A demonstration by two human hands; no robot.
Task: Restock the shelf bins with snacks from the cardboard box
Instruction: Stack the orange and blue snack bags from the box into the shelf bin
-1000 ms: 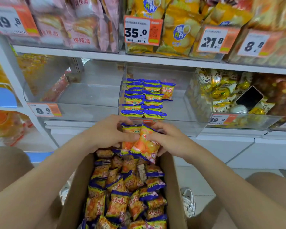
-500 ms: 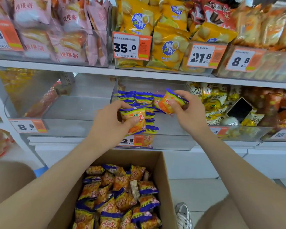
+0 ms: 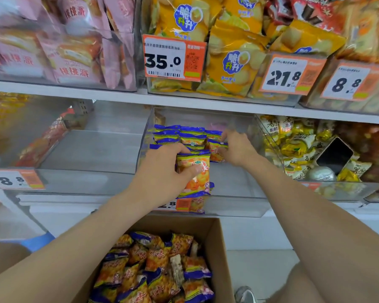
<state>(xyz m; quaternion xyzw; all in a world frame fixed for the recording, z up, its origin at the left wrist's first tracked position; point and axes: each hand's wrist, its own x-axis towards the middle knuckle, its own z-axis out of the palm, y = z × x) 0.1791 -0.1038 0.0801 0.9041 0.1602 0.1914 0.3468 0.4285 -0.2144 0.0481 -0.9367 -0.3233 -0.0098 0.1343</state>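
An open cardboard box (image 3: 217,243) at the bottom centre holds several orange-and-blue snack packets (image 3: 158,265). Above it stands a clear shelf bin (image 3: 234,206) with rows of the same packets (image 3: 179,134) at its back left. My left hand (image 3: 160,171) is inside the bin's front, shut on one upright packet (image 3: 195,173). My right hand (image 3: 236,147) reaches deeper, fingers closed on a packet (image 3: 216,149) at the right end of the rows.
To the left is a clear bin (image 3: 92,173) with a few packets along its left wall. The bin (image 3: 311,158) on the right holds yellow sweets and a black scoop (image 3: 335,154). Full bins of pink and yellow bags fill the upper shelf (image 3: 206,101).
Both hands have carried their packets from over the box up into the middle bin. The right hand has gone further back and lower, to the stacked rows.
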